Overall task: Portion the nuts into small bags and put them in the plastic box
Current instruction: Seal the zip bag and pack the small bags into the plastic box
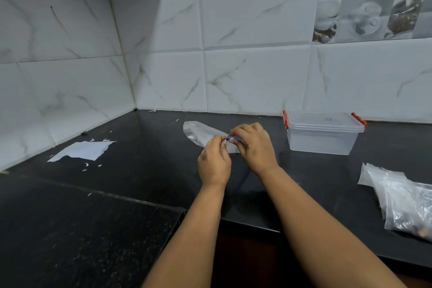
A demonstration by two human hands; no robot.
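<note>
On the far left of the black counter (131,170) lies a torn sheet of paper (81,150) with small white scraps scattered near it. Toward the middle, a small clear bag (201,132) is held just above the counter, its limp body trailing left and back from the hands; whether it holds any nuts cannot be told. The left hand (214,162) pinches the bag's blue-edged mouth with curled fingers, and the right hand (253,145), fingers also curled, pinches the same blue strip just beside it, the two hands nearly touching. To the right, near the tiled wall, stands a clear plastic box (323,134) with red clips, its lid on. At the far right edge lies a heap of clear bags (402,199), with brown nuts (418,231) showing through the lowest one.
</note>
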